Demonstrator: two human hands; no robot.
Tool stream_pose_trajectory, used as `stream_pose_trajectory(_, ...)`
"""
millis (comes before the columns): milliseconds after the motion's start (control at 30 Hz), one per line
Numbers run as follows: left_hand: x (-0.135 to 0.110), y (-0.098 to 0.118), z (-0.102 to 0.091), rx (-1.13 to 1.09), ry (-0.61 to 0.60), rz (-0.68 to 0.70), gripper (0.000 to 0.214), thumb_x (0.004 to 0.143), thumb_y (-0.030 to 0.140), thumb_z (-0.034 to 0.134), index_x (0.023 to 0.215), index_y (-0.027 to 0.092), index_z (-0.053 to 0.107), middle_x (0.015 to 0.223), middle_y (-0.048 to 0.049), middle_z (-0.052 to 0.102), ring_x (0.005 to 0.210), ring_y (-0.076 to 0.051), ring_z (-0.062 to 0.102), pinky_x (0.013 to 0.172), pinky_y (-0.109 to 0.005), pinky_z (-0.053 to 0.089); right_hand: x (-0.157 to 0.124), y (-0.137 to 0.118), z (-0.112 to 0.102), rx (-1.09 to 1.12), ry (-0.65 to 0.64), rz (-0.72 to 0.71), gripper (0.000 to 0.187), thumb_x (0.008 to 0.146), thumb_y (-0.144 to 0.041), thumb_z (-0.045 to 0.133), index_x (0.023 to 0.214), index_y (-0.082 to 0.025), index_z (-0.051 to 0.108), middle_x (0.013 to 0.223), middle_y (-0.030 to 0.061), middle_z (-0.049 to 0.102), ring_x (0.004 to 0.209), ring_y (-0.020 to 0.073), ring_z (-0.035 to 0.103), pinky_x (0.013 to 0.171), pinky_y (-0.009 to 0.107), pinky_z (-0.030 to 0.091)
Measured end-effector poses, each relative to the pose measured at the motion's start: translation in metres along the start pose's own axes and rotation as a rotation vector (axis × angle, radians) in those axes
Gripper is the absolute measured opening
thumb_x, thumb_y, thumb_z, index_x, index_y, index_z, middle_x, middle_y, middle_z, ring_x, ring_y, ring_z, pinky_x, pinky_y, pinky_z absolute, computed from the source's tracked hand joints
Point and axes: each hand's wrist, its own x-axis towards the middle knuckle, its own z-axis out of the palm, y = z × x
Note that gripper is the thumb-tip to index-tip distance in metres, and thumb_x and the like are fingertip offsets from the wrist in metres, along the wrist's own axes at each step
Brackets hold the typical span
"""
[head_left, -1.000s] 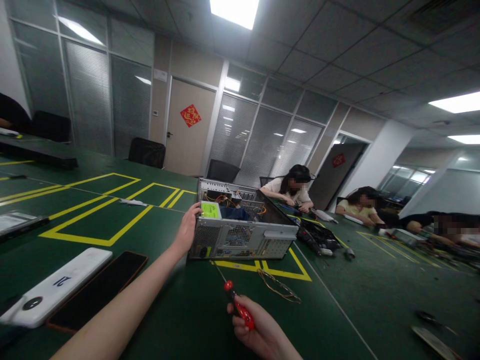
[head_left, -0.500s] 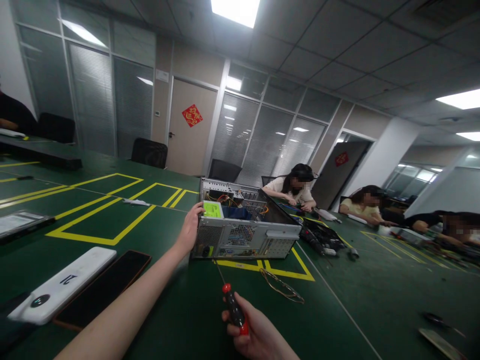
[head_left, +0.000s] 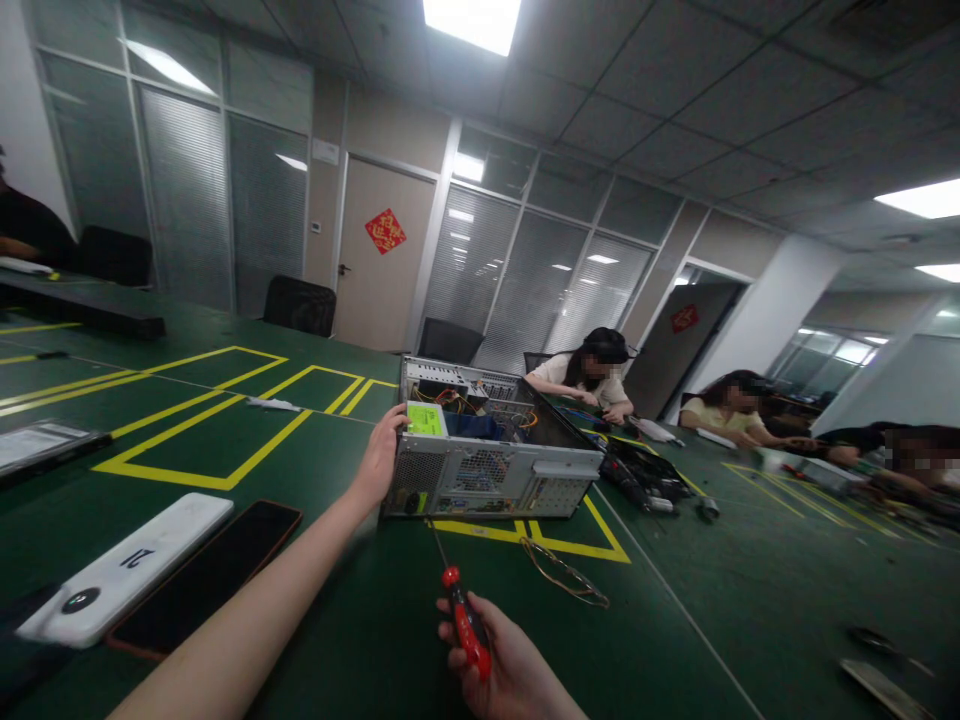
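An open grey computer case [head_left: 491, 470] lies on its side on the green table [head_left: 690, 620], its wiring and a green-labelled power unit showing. My left hand [head_left: 380, 458] grips the case's near left corner, fingers wrapped over the top edge. Near the bottom edge, my right hand [head_left: 501, 668] is closed round a red and black screwdriver [head_left: 465, 622]. Its thin shaft points up toward the case's lower left corner.
A white device marked 21 [head_left: 124, 580] and a dark phone [head_left: 202, 578] lie at the left. A loop of thin wire [head_left: 564, 580] rests in front of the case. Other people [head_left: 589, 375] work at the far right among cables and parts. Yellow tape outlines mark the table.
My right hand has turned the screwdriver handle in its grip and shifted slightly left. My left hand stays on the case corner.
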Motion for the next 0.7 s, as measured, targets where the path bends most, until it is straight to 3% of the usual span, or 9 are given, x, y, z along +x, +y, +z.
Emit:
stream_pose_trajectory(100,0.000,0.001,0.000,-0.002,-0.001,-0.005,0.071,0.126,0.087,0.041,0.136,0.032,0.086,0.178,-0.0152,0.083,0.173,-0.039,0.073,0.155,-0.065,0.052,0.000,0.001,-0.001,-0.010,-0.038,0.000,0.040,0.134,-0.035,0.058,0.115,-0.013,0.085,0.074,0.0013,0.072,0.048,0.0085,0.058,0.043,0.010,0.032)
stream_pose_trajectory(267,0.000,0.002,0.001,-0.016,0.005,-0.008,0.069,0.126,0.086,0.043,0.135,0.034,0.087,0.177,-0.0144,0.083,0.173,-0.039,0.073,0.155,-0.065,0.052,-0.004,0.001,-0.002,0.010,-0.029,-0.045,0.039,0.129,-0.022,0.065,0.092,-0.016,0.074,0.075,0.0004,0.069,0.051,0.0040,0.051,0.045,0.007,0.020)
stream_pose_trajectory(367,0.000,0.001,0.001,-0.023,0.002,-0.009,0.067,0.125,0.086,0.044,0.135,0.036,0.087,0.176,-0.0128,0.084,0.172,-0.038,0.074,0.155,-0.063,0.053,-0.007,-0.001,0.001,0.020,-0.014,-0.050,0.045,0.132,-0.020,0.055,0.091,-0.016,0.072,0.075,0.0011,0.070,0.052,0.0040,0.054,0.045,0.007,0.024)
stream_pose_trajectory(567,0.000,0.002,-0.001,-0.015,-0.005,-0.014,0.069,0.125,0.087,0.043,0.135,0.035,0.087,0.179,-0.0132,0.083,0.174,-0.038,0.073,0.156,-0.064,0.051,-0.012,-0.001,0.010,0.022,0.011,-0.033,0.057,0.138,-0.037,0.041,0.109,-0.011,0.081,0.083,0.0084,0.081,0.060,0.0145,0.076,0.048,0.016,0.054)
stream_pose_trajectory(633,0.000,0.003,-0.001,-0.016,-0.004,-0.015,0.069,0.125,0.086,0.042,0.136,0.034,0.087,0.178,-0.0136,0.084,0.173,-0.038,0.074,0.156,-0.064,0.051,-0.013,0.000,0.012,0.007,-0.003,-0.020,0.060,0.139,-0.038,0.037,0.114,-0.010,0.084,0.081,0.0075,0.080,0.056,0.0149,0.073,0.046,0.018,0.053)
stream_pose_trajectory(700,0.000,0.004,-0.001,-0.015,-0.006,-0.020,0.067,0.126,0.084,0.043,0.137,0.034,0.087,0.178,-0.0136,0.084,0.172,-0.039,0.074,0.155,-0.065,0.052,-0.012,0.000,0.010,-0.009,-0.020,-0.013,0.061,0.138,-0.038,0.035,0.115,-0.010,0.084,0.076,0.0046,0.075,0.050,0.0131,0.066,0.042,0.016,0.045)
